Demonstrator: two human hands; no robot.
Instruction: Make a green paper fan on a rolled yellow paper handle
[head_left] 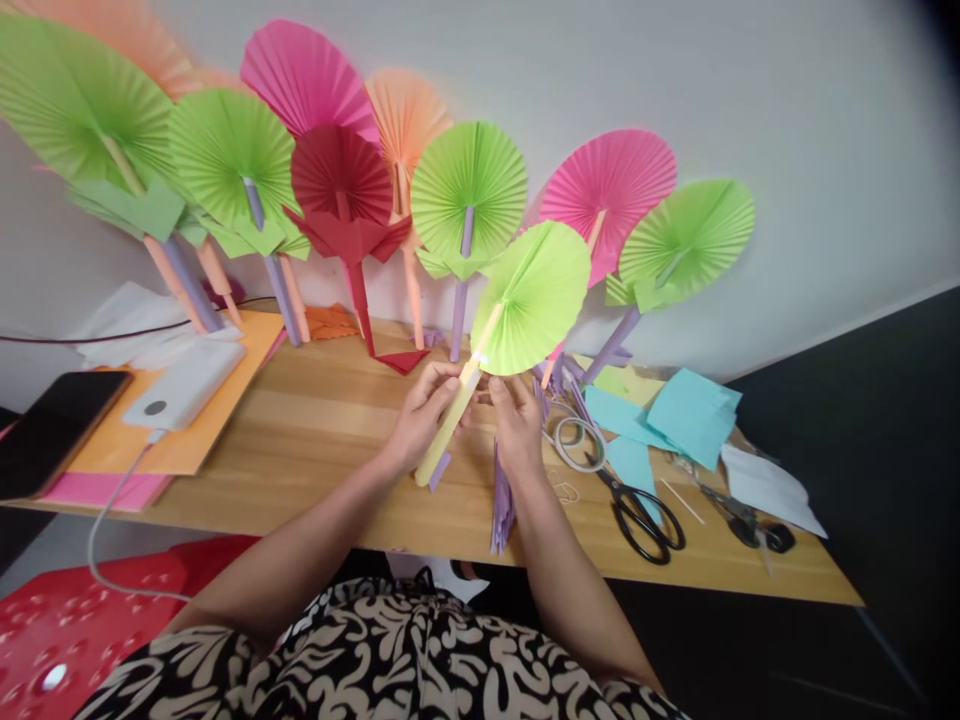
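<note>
A light green pleated paper fan with a pale yellow handle is held up over the table, tilted to the right. My left hand is closed around the upper handle, its thumb along the side. Close by, my right hand is closed at the fan's lower edge, with its fingers curled in behind the handle; they are partly hidden. Under my right wrist lies a folded purple paper strip. A small purple piece shows beside the handle's lower end.
Finished-looking paper fans, green, pink and red, lean along the wall. At right lie tape rolls, black-handled scissors, a second pair and blue paper. A phone and power bank are at left.
</note>
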